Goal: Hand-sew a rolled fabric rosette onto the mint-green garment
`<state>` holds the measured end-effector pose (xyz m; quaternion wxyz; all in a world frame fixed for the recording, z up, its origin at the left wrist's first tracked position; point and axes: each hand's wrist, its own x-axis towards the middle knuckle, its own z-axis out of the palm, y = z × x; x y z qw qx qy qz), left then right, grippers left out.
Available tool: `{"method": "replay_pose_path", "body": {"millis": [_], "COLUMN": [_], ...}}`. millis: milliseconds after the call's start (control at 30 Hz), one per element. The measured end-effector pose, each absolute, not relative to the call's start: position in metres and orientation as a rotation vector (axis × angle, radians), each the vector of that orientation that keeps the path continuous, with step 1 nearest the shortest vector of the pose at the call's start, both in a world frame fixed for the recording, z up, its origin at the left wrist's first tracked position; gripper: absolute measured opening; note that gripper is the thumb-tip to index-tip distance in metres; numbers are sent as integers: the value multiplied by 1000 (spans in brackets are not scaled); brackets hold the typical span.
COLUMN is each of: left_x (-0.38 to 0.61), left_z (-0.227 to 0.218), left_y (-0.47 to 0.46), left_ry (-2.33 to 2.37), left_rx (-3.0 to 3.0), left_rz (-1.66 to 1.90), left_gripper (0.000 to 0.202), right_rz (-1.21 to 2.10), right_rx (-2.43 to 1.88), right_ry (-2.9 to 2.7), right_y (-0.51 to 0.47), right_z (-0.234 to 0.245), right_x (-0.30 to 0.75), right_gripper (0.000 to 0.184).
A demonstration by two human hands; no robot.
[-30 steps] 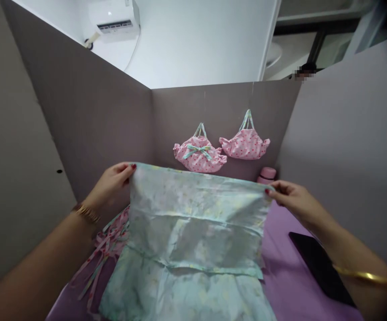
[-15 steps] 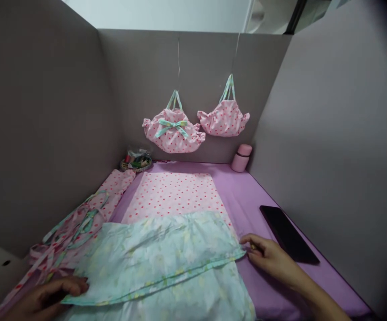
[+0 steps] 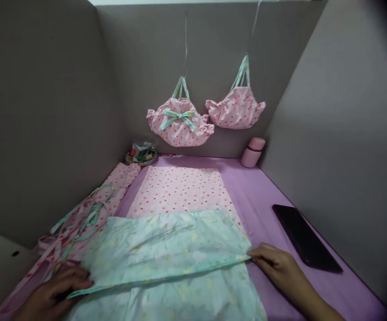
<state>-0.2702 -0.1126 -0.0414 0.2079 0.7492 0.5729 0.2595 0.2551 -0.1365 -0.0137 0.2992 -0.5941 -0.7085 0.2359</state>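
Note:
A pale mint floral fabric (image 3: 169, 258) lies folded over on itself at the near edge of the purple table (image 3: 256, 200). My left hand (image 3: 54, 294) pinches its left corner down low at the front left. My right hand (image 3: 276, 267) pinches the folded edge's right corner. Under and beyond the mint piece lies a pink polka-dot fabric panel (image 3: 180, 189), flat on the table.
Pink dotted pieces with mint straps (image 3: 86, 214) are heaped at the left. Two pink dotted pouches (image 3: 180, 122) (image 3: 236, 109) hang on the grey back partition. A small dish of bits (image 3: 141, 154), a pink bottle (image 3: 252, 152) and a black phone (image 3: 305, 238) are on the table.
The mint fabric, held up in the air a second ago, has been brought down and folded onto the table. Both hands dropped with it; the view tilted down.

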Motion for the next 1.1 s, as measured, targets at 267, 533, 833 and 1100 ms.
{"method": "replay_pose_path", "body": {"millis": [267,533,833,1100], "left_x": [-253,-97,-35,-31], "left_z": [-1,36,23,26], "left_y": [-135,-126,-110,-105], "left_ry": [1524,1214,1263,1190], "left_rx": [2095,2481,2627,2670], "left_rz": [702,498,133,-40], "left_gripper": [21,23,13,20], "right_rz": [758,400,152,69], "right_rx": [-1684,-1332,-1278,-1284], "right_ry": [-1894,-2304,-2190,-2150], "right_y": [-143,-147,-151,-153], "right_z": [-5,0,-29,-30], "right_x": [260,181,150,153], "right_gripper": [16,16,20,22]}}
